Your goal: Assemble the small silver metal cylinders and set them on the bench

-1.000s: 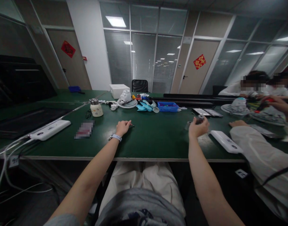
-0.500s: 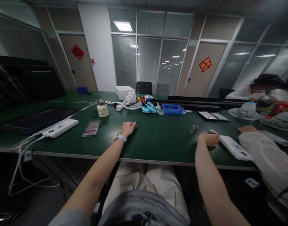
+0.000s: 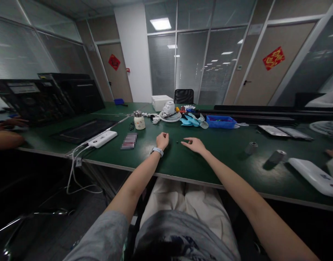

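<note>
My left hand [image 3: 162, 140], with a watch on its wrist, rests curled in a loose fist on the green table [image 3: 188, 161]; nothing shows in it. My right hand [image 3: 194, 144] lies just right of it, fingers stretched out toward a tiny dark part [image 3: 177, 142] on the table between the two hands. Two small metal cylinders [image 3: 251, 148] [image 3: 276, 157] lie on the table off to the right, away from both hands.
At the back stand a small white fan [image 3: 169, 112], light blue fan blades [image 3: 193, 121], a blue tray [image 3: 221, 121], a white box [image 3: 161, 102] and a cream flask [image 3: 139, 120]. White power strips [image 3: 102, 139] [image 3: 316, 177] lie left and right. Other people's arms show at both edges.
My right hand let go of a metal cylinder at the right and swung left, opening beside my left hand. My head turned left, so the co-workers at right slid out of view.
</note>
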Demonstrator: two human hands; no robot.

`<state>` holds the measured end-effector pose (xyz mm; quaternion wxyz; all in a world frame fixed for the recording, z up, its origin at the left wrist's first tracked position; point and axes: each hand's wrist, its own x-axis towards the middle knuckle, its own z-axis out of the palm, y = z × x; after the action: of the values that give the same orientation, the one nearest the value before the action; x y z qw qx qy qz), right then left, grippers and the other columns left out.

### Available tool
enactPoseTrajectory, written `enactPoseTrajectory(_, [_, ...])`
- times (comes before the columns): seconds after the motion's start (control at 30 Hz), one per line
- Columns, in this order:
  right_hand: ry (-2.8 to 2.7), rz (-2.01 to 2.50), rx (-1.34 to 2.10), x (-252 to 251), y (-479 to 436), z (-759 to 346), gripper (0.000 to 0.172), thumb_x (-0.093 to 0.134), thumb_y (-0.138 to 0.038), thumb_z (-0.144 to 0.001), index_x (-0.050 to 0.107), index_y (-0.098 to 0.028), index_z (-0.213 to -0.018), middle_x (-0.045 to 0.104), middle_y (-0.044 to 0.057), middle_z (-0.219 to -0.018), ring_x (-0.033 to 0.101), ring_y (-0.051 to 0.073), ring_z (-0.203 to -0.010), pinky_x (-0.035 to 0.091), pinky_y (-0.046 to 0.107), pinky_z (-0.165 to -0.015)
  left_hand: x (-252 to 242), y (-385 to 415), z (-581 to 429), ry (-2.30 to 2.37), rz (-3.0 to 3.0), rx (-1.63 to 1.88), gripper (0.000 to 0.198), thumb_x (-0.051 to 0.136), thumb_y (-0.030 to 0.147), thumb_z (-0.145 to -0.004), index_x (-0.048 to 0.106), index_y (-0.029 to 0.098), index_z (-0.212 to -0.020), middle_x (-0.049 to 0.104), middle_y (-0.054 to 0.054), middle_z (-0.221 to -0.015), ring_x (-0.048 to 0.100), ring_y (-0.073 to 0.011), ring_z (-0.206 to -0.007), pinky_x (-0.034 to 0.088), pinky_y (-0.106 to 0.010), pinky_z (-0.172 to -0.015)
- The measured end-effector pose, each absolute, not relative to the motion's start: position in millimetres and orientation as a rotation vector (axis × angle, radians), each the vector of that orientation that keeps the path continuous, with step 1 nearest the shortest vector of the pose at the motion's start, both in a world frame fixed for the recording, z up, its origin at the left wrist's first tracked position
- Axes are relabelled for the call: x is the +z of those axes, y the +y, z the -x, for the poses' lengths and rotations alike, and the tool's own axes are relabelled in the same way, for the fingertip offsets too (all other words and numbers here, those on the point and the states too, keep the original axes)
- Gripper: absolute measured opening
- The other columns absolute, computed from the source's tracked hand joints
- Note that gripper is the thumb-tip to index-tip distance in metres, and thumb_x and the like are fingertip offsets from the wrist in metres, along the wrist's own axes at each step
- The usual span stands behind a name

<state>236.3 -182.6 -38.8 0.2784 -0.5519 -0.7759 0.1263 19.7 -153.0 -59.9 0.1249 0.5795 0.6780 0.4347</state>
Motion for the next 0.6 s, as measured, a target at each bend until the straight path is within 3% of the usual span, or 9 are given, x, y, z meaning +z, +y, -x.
enactPoseTrajectory(0.23, [-2.134,1.594,0.31,-46.6,-163.1,-185.8,0.042,0.054,-0.064,-0.08,0.075,-0.035,-0.102,0.071,0.002,-0.089,0.063,0.02,-0.082,0.043,0.03,-0.074,-55.3,-153.4,-13.9,1.922,-1.626,1.309,0.023,0.053,0.034,-0.09,0.067,0.017,-0.096,0.072,-0.009,-0.097,0.065,-0.0174,-0.091,0.045,-0.027,-0.082])
enactPoseTrajectory(0.47, [-2.048,1.623,0.335,-91.3,-146.2,-273.7,0.047,0.052,-0.071,-0.068,0.078,-0.038,-0.088,0.069,0.007,-0.071,0.063,0.029,-0.062,0.043,0.037,-0.051,-88.5,-138.2,-88.3,1.742,-1.651,1.238,0.022,0.056,0.038,-0.085,0.069,0.022,-0.091,0.073,-0.008,-0.094,0.067,-0.0194,-0.088,0.049,-0.029,-0.08])
enactPoseTrajectory(0.6, [-2.07,1.452,0.314,-88.5,-143.8,-244.5,0.043,0.053,-0.066,-0.072,0.079,-0.035,-0.088,0.069,0.006,-0.074,0.063,0.025,-0.066,0.042,0.033,-0.055,-80.9,-138.6,-56.8,1.863,-1.631,1.3,0.02,0.054,0.034,-0.085,0.069,0.021,-0.089,0.072,-0.008,-0.092,0.066,-0.0197,-0.087,0.048,-0.03,-0.081])
